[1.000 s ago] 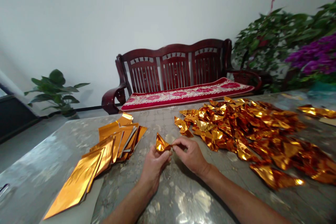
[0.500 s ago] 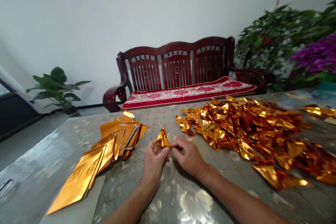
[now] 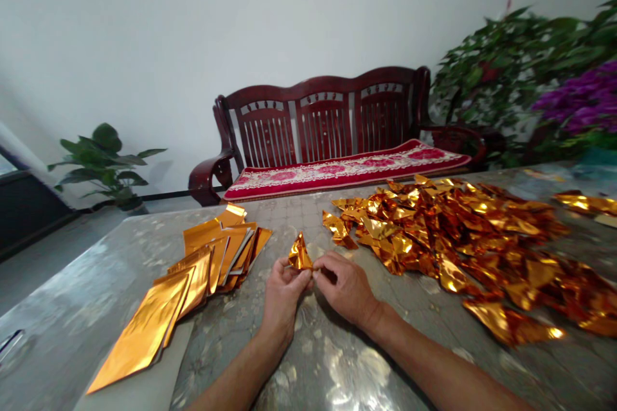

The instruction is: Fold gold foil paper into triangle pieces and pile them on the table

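Observation:
A small piece of folded gold foil paper (image 3: 299, 253) stands up in a pointed, triangular shape between my hands. My left hand (image 3: 286, 288) grips its lower left part, thumb in front and fingers behind. With thumb and forefinger, my right hand (image 3: 344, 286) pinches its lower right corner, and the fingertips of both hands nearly meet there. Stacked flat sheets of gold foil paper (image 3: 142, 327) lie fanned out to the left. On the right spreads a large heap of folded gold foil pieces (image 3: 434, 225).
The table (image 3: 231, 359) has a patterned grey cover. Behind it stands a dark wooden bench (image 3: 322, 115) with a red floral seat cover (image 3: 347, 170). A potted plant (image 3: 108, 164) is at the left; leafy plants (image 3: 511, 70) and purple flowers (image 3: 578, 99) are at the right.
My right fingertips have shifted very slightly at the foil's lower corner. Both hands keep hold of the piece, and the stack and heap look the same.

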{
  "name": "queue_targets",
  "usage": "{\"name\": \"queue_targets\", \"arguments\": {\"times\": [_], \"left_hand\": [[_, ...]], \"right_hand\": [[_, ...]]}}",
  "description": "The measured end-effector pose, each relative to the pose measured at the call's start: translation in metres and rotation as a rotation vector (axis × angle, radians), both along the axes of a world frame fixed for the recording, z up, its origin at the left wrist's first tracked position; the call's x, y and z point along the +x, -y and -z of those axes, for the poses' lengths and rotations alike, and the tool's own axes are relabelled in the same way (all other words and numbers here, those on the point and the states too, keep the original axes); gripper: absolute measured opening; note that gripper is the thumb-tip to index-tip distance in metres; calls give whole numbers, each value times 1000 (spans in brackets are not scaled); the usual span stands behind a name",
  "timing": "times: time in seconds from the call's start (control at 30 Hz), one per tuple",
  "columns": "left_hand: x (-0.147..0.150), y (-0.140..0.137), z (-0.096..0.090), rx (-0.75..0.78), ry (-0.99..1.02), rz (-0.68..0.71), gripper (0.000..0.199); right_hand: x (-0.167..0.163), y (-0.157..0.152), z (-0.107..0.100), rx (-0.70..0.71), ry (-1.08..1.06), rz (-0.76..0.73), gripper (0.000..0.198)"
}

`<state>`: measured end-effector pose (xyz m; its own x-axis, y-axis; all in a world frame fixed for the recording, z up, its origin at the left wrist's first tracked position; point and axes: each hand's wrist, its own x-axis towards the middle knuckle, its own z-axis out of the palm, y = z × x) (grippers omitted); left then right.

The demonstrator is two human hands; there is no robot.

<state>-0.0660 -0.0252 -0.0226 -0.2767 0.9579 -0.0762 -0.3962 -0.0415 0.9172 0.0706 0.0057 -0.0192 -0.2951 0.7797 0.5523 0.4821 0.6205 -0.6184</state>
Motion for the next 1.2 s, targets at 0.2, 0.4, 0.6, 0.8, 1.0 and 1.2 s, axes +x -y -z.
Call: {"name": "queue_targets", "arguments": {"times": [0.2, 0.4, 0.6, 0.8, 1.0, 1.2], "left_hand": [[-1, 2, 0, -55, -32, -54, 64], [-1, 3, -3, -61, -85, -85, 62], [-2, 2, -1, -46, -96, -43, 53], [0, 4, 2, -35, -149, 8, 50], [-3, 2, 9, 6, -174, -86, 54], [-3, 0, 9, -6, -202, -85, 54]], "right_hand": [[-2, -2, 1, -34, 28, -8, 13], [-4, 0, 0, -66, 21, -31, 13], [-7, 0, 4, -131, -34, 9, 13], [-5, -4, 5, -152, -27, 7, 14], [-2, -3, 3, -98, 136, -21, 11], [-2, -3, 4, -18, 246, -33, 12]]}}
